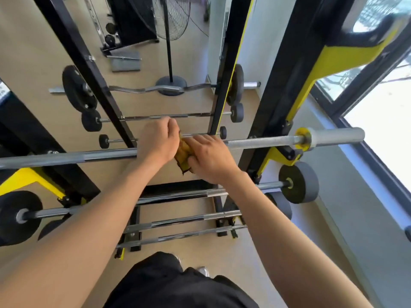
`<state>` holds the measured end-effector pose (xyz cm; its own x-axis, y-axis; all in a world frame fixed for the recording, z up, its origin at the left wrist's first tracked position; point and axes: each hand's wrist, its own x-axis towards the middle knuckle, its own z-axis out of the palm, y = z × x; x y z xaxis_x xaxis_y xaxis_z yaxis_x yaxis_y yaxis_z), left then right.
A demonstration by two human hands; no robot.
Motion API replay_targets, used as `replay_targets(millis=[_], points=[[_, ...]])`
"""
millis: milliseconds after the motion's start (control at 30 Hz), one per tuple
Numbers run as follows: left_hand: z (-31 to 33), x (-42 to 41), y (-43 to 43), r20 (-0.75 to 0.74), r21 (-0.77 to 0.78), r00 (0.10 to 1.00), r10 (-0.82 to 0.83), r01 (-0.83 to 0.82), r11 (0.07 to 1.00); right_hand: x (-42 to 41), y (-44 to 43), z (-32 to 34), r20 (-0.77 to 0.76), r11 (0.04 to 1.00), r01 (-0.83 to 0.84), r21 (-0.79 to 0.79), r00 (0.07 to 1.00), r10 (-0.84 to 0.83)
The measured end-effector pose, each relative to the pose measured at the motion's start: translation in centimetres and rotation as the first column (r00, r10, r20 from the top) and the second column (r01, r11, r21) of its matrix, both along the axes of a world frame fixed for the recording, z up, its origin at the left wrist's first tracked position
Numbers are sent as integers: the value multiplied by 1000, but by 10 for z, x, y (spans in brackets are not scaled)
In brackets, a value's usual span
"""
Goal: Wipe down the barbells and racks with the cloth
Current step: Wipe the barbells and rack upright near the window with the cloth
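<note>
Top barbell (255, 142) resting level across the black and yellow rack (287, 70), bare of plates, collar and sleeve projecting past the right upright. Left hand (159, 140) closed in a fist over the bar near its middle, knuckles up. Right hand (209, 158) just beside it, palm down, fingers curled over a yellow cloth (183, 155); cloth pinched between the two hands, wrapped against the bar, one dark-edged corner hanging below. Both hands touching the cloth; how much of it each one actually clamps not discernible, the fabric mostly hidden under the fingers.

Below the top bar, on the near side: a second barbell (273, 185) carrying grey plates, then three more chrome bars (178, 221) stacked in steps on the lower pegs, black plates at the left ends. Beyond the rack uprights: small fixed-weight barbells (155, 117) on the far pegs, and a curl bar (142, 89) with black plates lying behind them.

Pedestal fan (170, 83) standing on the tan floor beyond the curl bar, round base close to the bar's midpoint. Window (378, 121) along the right side, bright outside. Dark shorts and a shoe tip at the bottom edge. Slight motion blur at upper right.
</note>
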<state>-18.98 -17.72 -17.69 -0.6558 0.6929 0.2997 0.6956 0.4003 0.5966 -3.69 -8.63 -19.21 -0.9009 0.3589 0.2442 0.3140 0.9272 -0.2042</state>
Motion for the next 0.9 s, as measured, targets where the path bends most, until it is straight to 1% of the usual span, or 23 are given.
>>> replay_targets(millis=[67,100,167,200,233,267,300,333,367,433,467,500,533,567,633,667,700,733,767,800,833,867,900], points=[[-3,11,13,27,-84,992,-120,122,989,42,35,2,-10,988,153,-20,988,-153],[-4,18,19,17,-136,984,-176,177,975,63,50,2,-21,969,245,-10,969,-246],[-4,28,27,-45,-257,958,-282,261,930,87,68,3,-68,892,452,-11,889,-452],[-2,31,30,-74,-318,937,-342,303,898,87,69,3,-104,818,574,-41,812,-575],[0,31,32,-91,-375,910,-405,346,860,80,66,1,-140,724,683,-95,711,-689],[2,30,34,-98,-442,878,-469,383,811,69,57,-2,-159,630,760,-157,610,-776],[4,29,36,-112,-501,846,-522,405,765,56,45,-6,-168,568,796,-207,543,-823],[5,28,39,-140,-546,821,-553,402,735,43,30,-10,-185,571,788,-231,540,-821],[2,27,43,-171,-573,812,-558,378,727,34,16,-13,-207,638,734,-232,604,-770],[-3,27,52,-189,-563,844,-502,326,759,32,-3,-17,-229,841,500,-205,811,-538],[-5,29,55,-179,-546,865,-469,309,778,38,-1,-14,-229,897,400,-187,871,-436],[-7,31,56,-177,-535,879,-444,293,793,48,8,-12,-226,914,363,-181,889,-398],[-7,34,57,-180,-543,887,-425,270,795,59,21,-10,-230,897,400,-190,870,-436],[-7,35,57,-186,-561,893,-410,246,791,69,35,-9,-261,846,492,-204,806,-531],[-5,37,58,-189,-590,902,-387,211,780,80,47,-9,-277,669,694,-266,609,-743],[-4,38,59,-191,-602,902,-387,204,772,72,41,-11,-262,618,734,-281,561,-786],[-5,39,62,-181,-620,900,-396,208,757,61,29,-13,-258,642,716,-273,588,-766],[-6,42,64,-173,-628,898,-405,216,748,51,14,-16,-253,724,639,-259,679,-689],[-6,44,66,-177,-625,889,-424,231,745,46,0,-19,-244,813,525,-250,779,-578],[-6,46,66,-180,-612,876,-448,257,748,48,-7,-20,-227,870,433,-236,846,-483],[-6,48,64,-188,-589,859,-476,289,755,55,-4,-20,-212,893,400,-204,873,-440],[-6,48,61,-197,-568,842,-502,319,758,64,5,-17,-208,883,434,-178,861,-465],[-6,48,58,-218,-552,827,-519,334,764,70,15,-14,-196,828,525,-194,807,-558]])
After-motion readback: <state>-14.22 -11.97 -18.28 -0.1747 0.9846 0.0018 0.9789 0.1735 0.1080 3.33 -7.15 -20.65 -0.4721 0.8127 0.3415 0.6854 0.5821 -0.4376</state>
